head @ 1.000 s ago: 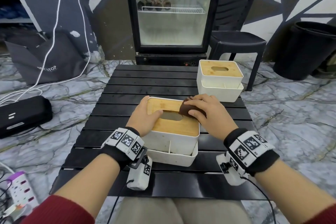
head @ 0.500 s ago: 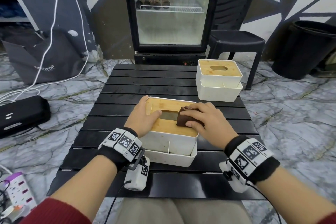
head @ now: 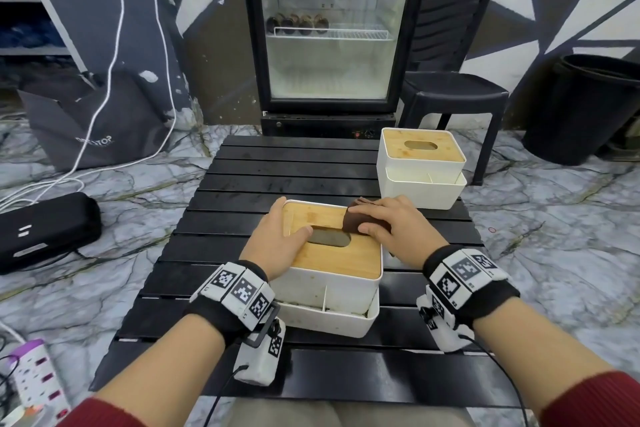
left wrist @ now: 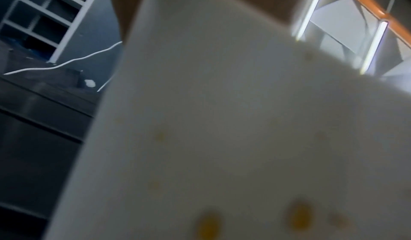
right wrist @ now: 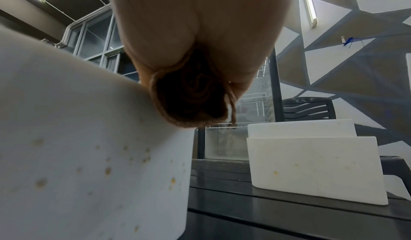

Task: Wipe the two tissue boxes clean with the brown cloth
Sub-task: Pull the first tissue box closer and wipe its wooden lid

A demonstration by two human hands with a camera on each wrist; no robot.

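Note:
A white tissue box with a bamboo lid stands near the table's front middle; its white side carries yellowish spots, also seen close up and blurred. My left hand grips its left edge, thumb lying on the lid by the slot. My right hand holds the bunched brown cloth against the lid's far right corner; from below the cloth bulges out of the palm. The second tissue box stands at the table's far right, untouched, with faint spots on its front.
The black slatted table carries both boxes. Behind it stand a glass-door fridge and a black plastic stool. A black bin is at the right. A black case and white cables lie on the marble floor at the left.
My right hand slid the cloth left across the lid, then back toward the far right corner. My left hand kept its hold on the box's left side.

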